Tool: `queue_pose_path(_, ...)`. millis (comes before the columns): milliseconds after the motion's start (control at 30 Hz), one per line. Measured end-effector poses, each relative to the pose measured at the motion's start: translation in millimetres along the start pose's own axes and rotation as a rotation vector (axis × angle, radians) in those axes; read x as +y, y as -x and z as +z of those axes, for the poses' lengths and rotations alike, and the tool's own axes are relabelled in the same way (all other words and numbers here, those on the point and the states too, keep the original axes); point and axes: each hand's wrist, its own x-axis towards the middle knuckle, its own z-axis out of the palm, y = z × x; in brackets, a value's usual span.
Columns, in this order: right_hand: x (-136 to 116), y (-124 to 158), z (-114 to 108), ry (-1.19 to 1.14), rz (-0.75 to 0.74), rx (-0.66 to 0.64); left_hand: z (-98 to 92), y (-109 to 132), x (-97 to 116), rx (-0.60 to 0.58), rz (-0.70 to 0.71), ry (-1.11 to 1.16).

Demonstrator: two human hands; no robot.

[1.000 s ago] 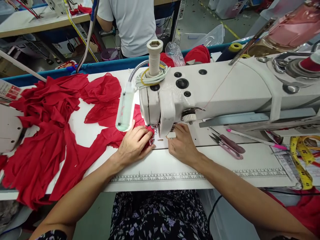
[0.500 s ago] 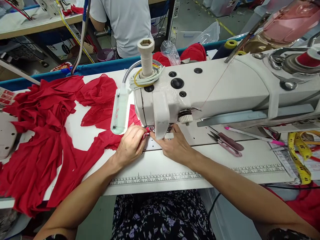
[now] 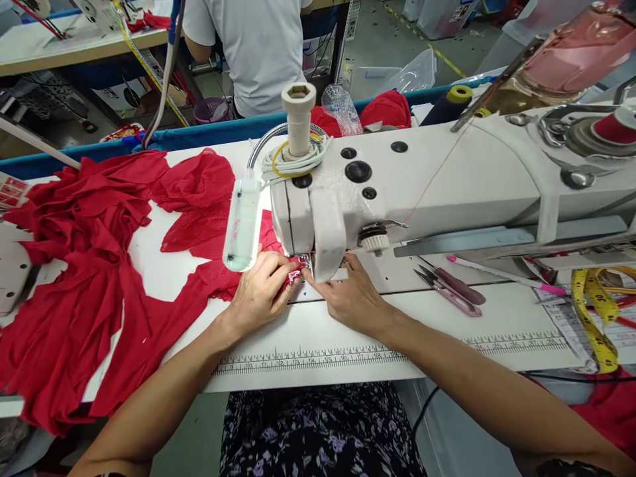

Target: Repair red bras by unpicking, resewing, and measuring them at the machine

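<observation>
The right hand (image 3: 355, 297) has slid left toward the metal presser foot (image 3: 304, 260), its grip too hidden to tell; the left hand (image 3: 263, 288) pinches thin, rumpled red cloth (image 3: 218, 278).

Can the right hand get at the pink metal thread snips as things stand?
Probably yes: the pink metal thread snips lie on the white work surface, right of the right hand, with nothing visible between.

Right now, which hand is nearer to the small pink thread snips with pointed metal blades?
Right. The right hand is left of the pink thread snips, apart from them; the left hand is farther left, touching crumpled red fabric.
</observation>
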Motion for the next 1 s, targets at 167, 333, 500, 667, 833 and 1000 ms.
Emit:
queue_pose_path(167, 3.6, 2.4, -7.2, -0.021, -0.005, 0.109, -5.9, -1.6, 6.2, -0.102, 0.048, -0.175)
queue_pose_path(333, 4.5, 1.0, -11.6, -0.026, 0.045, 0.231, -8.0, -0.3, 11.0, -0.117, 0.087, -0.251)
queue_pose_path(500, 2.8, -3.3, -5.8, -0.018, 0.004, 0.098, -12.8, 1.7, 9.6, -0.166, 0.031, -0.102)
queue_pose_path(667, 3.2, 0.4, -6.1, -0.010, 0.019, 0.113, -12.9, 2.1, 15.1, -0.169, 0.009, -0.116)
queue_pose_path(833, 3.2, 2.7, -10.2, 0.017, 0.043, 0.201, -7.1, 3.2, 20.3, -0.110, 0.042, -0.213)
queue_pose_path(1000, 4.2, 1.1, -9.8, 0.020, 0.052, 0.209, -6.5, 1.6, 22.6, -0.065, 0.045, -0.276)
